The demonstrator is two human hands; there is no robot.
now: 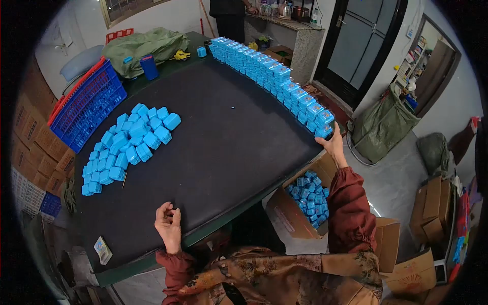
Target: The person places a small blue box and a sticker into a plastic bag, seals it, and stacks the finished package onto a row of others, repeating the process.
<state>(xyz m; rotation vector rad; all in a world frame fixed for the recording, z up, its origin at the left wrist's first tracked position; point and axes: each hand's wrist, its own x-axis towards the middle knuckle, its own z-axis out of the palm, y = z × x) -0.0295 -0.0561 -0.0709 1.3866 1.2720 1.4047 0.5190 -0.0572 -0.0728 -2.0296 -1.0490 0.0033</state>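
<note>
Clasping end packets [323,131] of the long row [272,76] with right hand [334,146], at right edge of dark surface [213,122]; thumb on left side, fingers on right. Can't tell how firm. Holding left hand [169,223] at near edge, released, half curled, with nothing visible in it.

Row of blue packets stacked several high, from far end to near right corner. Loose heap of blue packets [137,129] on left part of surface, thin stick [125,179] just beside it. Single blue packet [202,52] near far end of row. Open carton [284,216] of more packets [310,201] below, near right. Blue crate [94,109] at far left, small printed pack [102,250] at near left corner.

Main risk, likely: tipping the end stacks by squeezing unevenly or pushing sideways, given tall, narrow, seemingly unbound stacking. Might also drop packets over the edge, from working so close to it, or knock neighbouring stacks askew through snagging with fingers or sleeve [352,208].
</note>
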